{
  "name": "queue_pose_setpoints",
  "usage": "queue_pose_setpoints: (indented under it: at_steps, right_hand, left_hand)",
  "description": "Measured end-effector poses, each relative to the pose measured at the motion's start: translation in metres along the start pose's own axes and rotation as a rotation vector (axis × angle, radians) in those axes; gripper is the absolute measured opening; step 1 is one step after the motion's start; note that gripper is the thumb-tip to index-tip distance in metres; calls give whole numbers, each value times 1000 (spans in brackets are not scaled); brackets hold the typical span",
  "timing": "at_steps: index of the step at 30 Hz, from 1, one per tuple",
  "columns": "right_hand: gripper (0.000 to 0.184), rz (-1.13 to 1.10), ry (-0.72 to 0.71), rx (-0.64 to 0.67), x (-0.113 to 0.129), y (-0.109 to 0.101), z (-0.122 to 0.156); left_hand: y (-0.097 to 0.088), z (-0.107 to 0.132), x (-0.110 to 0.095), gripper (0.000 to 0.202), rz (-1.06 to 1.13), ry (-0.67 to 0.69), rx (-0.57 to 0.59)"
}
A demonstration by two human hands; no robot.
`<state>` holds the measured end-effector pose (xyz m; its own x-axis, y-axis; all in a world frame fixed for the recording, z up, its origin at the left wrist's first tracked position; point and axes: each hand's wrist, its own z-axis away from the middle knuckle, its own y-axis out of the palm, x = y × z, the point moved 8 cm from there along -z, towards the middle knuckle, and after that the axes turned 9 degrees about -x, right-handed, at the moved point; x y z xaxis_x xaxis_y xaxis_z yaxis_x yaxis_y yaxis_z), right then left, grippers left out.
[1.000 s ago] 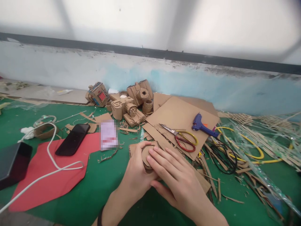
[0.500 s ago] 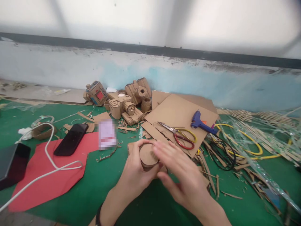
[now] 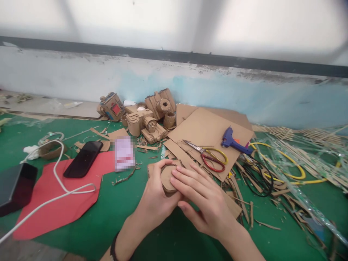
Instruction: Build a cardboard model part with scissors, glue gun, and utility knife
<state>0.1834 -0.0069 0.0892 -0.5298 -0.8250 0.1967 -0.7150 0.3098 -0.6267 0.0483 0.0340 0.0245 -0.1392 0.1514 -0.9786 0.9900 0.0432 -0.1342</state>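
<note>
My left hand [image 3: 159, 192] is wrapped around a cardboard model [image 3: 167, 177], thumb and fingers curving about its short round cylinder. A flat cardboard disc tops that cylinder, and a corner of a flatter body shows behind the fingers; most of the body is hidden. Stretched fingers of my right hand [image 3: 202, 195] lie over the disc's right side, their tips touching its top. Just beyond the hands, scissors [image 3: 210, 157] with one yellow and one red handle rest on cardboard sheets [image 3: 201, 127]. A blue glue gun [image 3: 232, 141] lies to their right.
Several cardboard camera models [image 3: 140, 121] stand against the wall. On the left are a black phone [image 3: 83, 159], red paper [image 3: 67, 206], a white cable [image 3: 54, 170] and a dark box [image 3: 17, 188]. Cardboard scraps [image 3: 251, 214] and a yellow cord [image 3: 296, 175] lie right.
My right hand has come down and left, its fingertips now resting on the disc. The left hand keeps its hold on the cardboard model.
</note>
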Motion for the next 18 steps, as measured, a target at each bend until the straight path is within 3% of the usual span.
queue_pose_setpoints:
  at_steps: [5,9,18]
  right_hand:
    - [35,-130,102,-50,-13,-9,-2]
    - [37,-111,211,-183,-32,-24,1]
    - [31,13,44,-153,-19,-11,6]
  left_hand:
    - [0,-1,-4,68,7,26,-9]
    - [0,-3,-4,67,-26,42,-23]
    - [2,-2,1,68,5,56,21]
